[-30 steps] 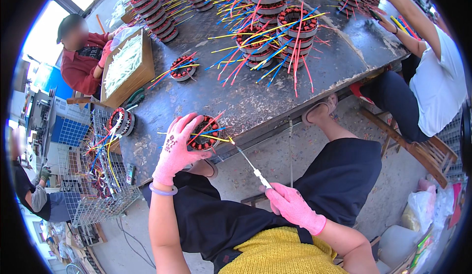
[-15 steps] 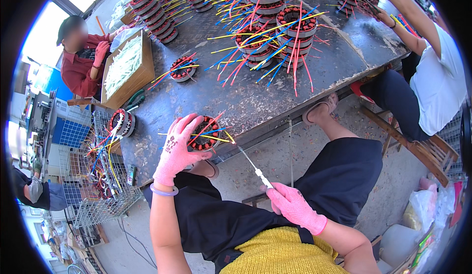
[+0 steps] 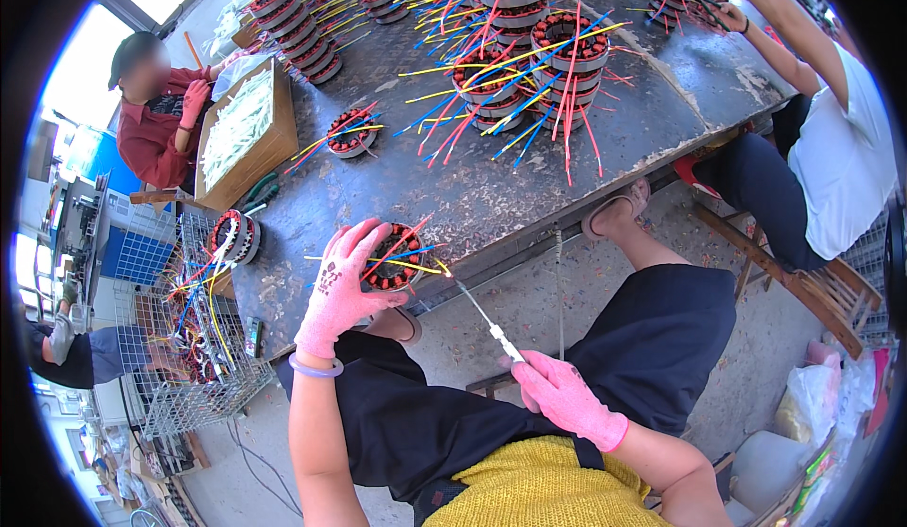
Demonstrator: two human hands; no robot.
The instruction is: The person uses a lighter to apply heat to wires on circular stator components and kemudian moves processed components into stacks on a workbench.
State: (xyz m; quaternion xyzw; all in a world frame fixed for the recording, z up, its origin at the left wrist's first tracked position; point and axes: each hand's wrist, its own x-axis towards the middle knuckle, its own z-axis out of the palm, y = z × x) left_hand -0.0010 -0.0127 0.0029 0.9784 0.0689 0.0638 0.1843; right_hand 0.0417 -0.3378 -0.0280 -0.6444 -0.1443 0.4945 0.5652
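My left hand (image 3: 341,291), in a pink glove, grips a motor stator (image 3: 395,258) at the near table edge, fingers over its top and thumb along its near side. Red, blue and yellow wires stick out of this ring. In my right hand (image 3: 567,395), also pink-gloved, is a slim tool or stick with a white end (image 3: 505,343) and a thin grey shaft (image 3: 475,304); its exact kind is unclear. The shaft slants up left, its tip at or very near a yellow wire end (image 3: 444,268). Whether they touch, I cannot tell.
Stacked stators (image 3: 567,73) with loose wires stand across the dark table (image 3: 453,182); single ones lie left. A cardboard box (image 3: 276,125) of white sticks or tubes is beside a seated person. Pliers (image 3: 260,191) lie near it. Left is a wire basket (image 3: 203,404). Another person works right.
My hands, the stator and the slim tool stay almost still. The right-hand person's arm has shifted slightly, and the person at far left has moved.
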